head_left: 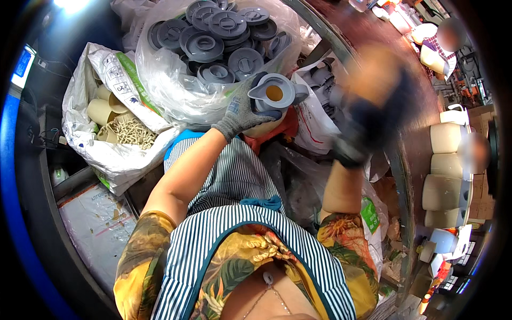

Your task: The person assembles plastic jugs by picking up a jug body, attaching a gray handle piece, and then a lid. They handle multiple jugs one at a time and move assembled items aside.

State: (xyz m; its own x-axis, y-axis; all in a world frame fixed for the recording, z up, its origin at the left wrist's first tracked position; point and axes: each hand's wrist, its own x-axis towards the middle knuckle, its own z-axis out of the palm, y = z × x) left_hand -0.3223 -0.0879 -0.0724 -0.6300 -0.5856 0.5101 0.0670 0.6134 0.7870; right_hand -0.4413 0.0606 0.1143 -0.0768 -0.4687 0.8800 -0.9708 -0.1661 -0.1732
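My left hand point(237, 111), in a grey knit glove with blue on the fingers, is closed around the top of a jug point(282, 88). The jug's upper part is grey plastic with a spout on the left and a round opening showing yellowish inside; part of its cream body shows below, near a red-brown cloth point(282, 130). My right hand point(373, 114), in a dark glove, is raised to the right of the jug and smeared by motion. A blurred tan-orange thing point(376, 72) is at that hand; its kind and the fingers cannot be made out.
Grey round lids point(226, 24) fill a clear plastic bag ahead. A white sack point(80, 128) at left holds cream cups and small cream parts point(130, 133). Grey pieces point(322, 82) lie in another bag. Cream jugs point(445, 166) line the right, beyond a dark red tabletop edge point(408, 112).
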